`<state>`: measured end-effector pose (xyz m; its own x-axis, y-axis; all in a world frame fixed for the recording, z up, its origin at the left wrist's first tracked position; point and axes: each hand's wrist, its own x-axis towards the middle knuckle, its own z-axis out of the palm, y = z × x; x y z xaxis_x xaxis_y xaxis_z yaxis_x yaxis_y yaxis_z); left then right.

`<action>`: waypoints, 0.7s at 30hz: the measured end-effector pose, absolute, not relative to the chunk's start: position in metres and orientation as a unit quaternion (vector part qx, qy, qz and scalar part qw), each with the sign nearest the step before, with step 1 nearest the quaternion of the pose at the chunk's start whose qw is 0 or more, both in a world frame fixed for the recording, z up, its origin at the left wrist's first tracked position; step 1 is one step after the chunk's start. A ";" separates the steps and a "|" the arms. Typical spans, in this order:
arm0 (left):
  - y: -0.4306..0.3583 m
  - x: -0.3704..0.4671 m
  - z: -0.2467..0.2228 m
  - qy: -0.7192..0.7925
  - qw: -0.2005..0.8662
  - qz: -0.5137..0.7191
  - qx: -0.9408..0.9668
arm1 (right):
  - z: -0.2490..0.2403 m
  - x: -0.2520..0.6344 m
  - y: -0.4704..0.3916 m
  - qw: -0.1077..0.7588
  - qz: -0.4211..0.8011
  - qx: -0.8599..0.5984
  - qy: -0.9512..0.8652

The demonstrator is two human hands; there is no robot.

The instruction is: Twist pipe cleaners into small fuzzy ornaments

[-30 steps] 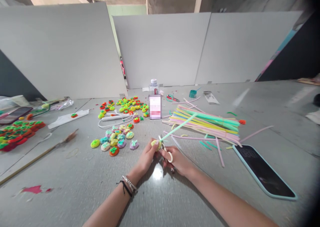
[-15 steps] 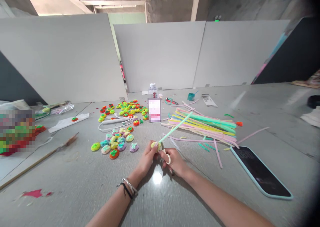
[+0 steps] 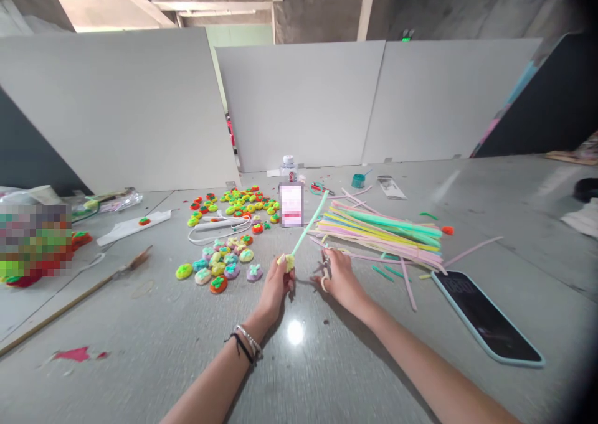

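My left hand (image 3: 275, 290) pinches a small pale yellow fuzzy pipe-cleaner piece (image 3: 288, 263). From it a mint green pipe cleaner (image 3: 309, 226) slants up and to the right, its far end loose. My right hand (image 3: 344, 282) is closed on a pair of scissors (image 3: 324, 282) with cream finger loops; the fingers partly hide the blades. The scissors are apart from the yellow piece, a little to its right. Left of my hands lie several finished fuzzy discs (image 3: 217, 284) in orange, yellow, blue and lilac, topped with small crosses.
A bundle of coloured pipe cleaners (image 3: 383, 231) lies right of centre, with loose strips around it. Nearby is a phone (image 3: 486, 318). Behind my hands stand a phone-like lit screen (image 3: 292, 205) and a bottle (image 3: 288, 170). A brush (image 3: 107, 276) lies at left; grey panels (image 3: 299, 106) close the back.
My right hand with the scissors has moved right, away from the yellow piece. My left hand has shifted slightly left, and the green pipe cleaner now stands steeper.
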<state>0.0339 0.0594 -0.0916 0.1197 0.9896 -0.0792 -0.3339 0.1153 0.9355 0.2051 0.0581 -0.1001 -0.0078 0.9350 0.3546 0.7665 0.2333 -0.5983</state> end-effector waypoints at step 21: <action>0.045 0.035 -0.081 0.453 0.470 0.428 0.626 | -0.064 0.208 0.036 0.531 0.150 -0.514 -0.657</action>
